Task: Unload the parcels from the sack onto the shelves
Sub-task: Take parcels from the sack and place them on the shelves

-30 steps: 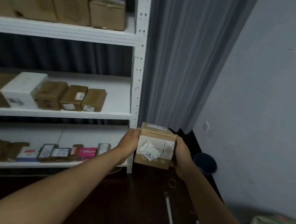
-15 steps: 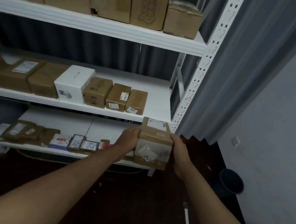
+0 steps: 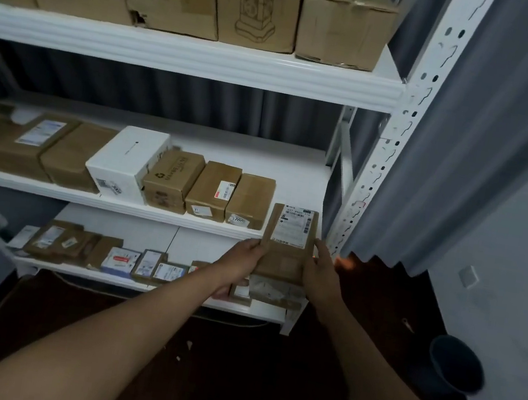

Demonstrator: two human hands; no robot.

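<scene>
While both hands grip it, the parcel (image 3: 286,247) has reached the middle shelf (image 3: 184,217).

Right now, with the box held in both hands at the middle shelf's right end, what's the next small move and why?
Probably push the box forward onto the middle shelf and set it down. The left hand and right hand grip its sides, its far end is already over the shelf edge, and bare shelf shows to the right of the row's last brown parcel, before the white upright.
</scene>
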